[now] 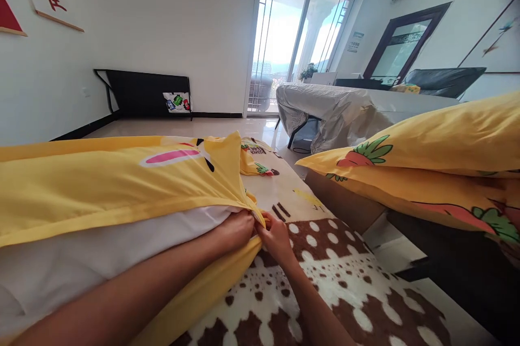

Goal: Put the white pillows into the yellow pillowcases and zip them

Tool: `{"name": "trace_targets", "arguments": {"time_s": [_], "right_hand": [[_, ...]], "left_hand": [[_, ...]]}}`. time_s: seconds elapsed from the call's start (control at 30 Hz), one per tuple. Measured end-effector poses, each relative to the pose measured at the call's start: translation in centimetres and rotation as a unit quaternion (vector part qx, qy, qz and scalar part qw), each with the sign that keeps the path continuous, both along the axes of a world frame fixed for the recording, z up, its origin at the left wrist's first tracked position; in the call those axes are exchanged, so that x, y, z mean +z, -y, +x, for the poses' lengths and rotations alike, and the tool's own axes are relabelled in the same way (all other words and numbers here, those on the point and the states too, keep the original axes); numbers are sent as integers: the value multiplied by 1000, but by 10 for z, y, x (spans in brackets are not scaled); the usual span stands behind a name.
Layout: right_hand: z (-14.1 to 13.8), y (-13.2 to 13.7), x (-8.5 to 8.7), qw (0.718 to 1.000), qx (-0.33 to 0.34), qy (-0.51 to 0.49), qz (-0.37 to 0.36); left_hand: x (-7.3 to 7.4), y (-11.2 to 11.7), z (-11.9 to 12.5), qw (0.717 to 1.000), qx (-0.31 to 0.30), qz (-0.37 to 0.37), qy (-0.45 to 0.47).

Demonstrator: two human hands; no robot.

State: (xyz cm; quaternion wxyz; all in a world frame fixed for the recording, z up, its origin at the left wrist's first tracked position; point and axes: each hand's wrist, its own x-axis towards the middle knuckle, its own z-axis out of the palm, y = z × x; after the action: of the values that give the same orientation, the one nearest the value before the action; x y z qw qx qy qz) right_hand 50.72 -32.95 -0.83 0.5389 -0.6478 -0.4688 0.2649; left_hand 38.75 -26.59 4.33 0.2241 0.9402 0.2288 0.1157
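A white pillow (101, 251) lies partly inside a yellow pillowcase (101, 183) with a pink and black print. My left hand (238, 228) is closed on the open edge of the pillowcase, at its corner beside the pillow. Right next to it, my right hand (277, 237) pinches the same yellow edge; the two hands touch. Both rest over a brown and white spotted blanket (345, 281).
Two filled yellow pillows with carrot prints (439, 173) are stacked at the right on a dark surface. A table under a grey cover (337, 110) stands behind, near glass balcony doors (292, 37). A black folded frame (142, 91) leans on the left wall.
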Motion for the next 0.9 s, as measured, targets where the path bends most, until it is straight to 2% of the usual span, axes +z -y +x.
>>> {"name": "trace_targets", "arguments": {"time_s": [0.07, 0.17, 0.23, 0.33, 0.4, 0.5, 0.57, 0.63, 0.67, 0.7, 0.77, 0.83, 0.9], "right_hand": [[-2, 2, 5, 998, 31, -62, 11], [4, 0, 5, 986, 105, -130, 21], [11, -4, -1, 993, 78, -84, 30], [20, -14, -15, 998, -16, 61, 17], [21, -18, -23, 996, 5, 90, -23], [21, -17, -22, 991, 110, -7, -77], [25, -9, -15, 978, 155, -109, -90], [33, -2, -6, 967, 161, -170, -100], [37, 1, -2, 967, 153, -173, -106], [40, 3, 1, 969, 150, -159, -115], [40, 3, 5, 975, 151, -86, -138], [27, 2, 7, 973, 165, 2, -159], [4, 6, 11, 964, 199, 48, -167]], "left_hand": [[8, 11, -19, 999, -5, -29, -20], [14, 25, -40, 980, -11, -193, -54], [17, 29, -47, 961, -14, -271, -50], [31, 26, -47, 953, 3, -300, -34], [47, 21, -48, 944, 14, -329, -26], [80, 16, -62, 912, 33, -409, 4], [103, 14, -82, 874, 46, -483, 32], [121, 14, -109, 837, 56, -542, 53], [129, 13, -125, 827, 65, -555, 59], [135, 12, -140, 827, 86, -553, 59], [145, 6, -167, 848, 162, -503, 44], [156, -6, -189, 874, 249, -417, 26], [173, -23, -206, 898, 298, -322, 24]]}}
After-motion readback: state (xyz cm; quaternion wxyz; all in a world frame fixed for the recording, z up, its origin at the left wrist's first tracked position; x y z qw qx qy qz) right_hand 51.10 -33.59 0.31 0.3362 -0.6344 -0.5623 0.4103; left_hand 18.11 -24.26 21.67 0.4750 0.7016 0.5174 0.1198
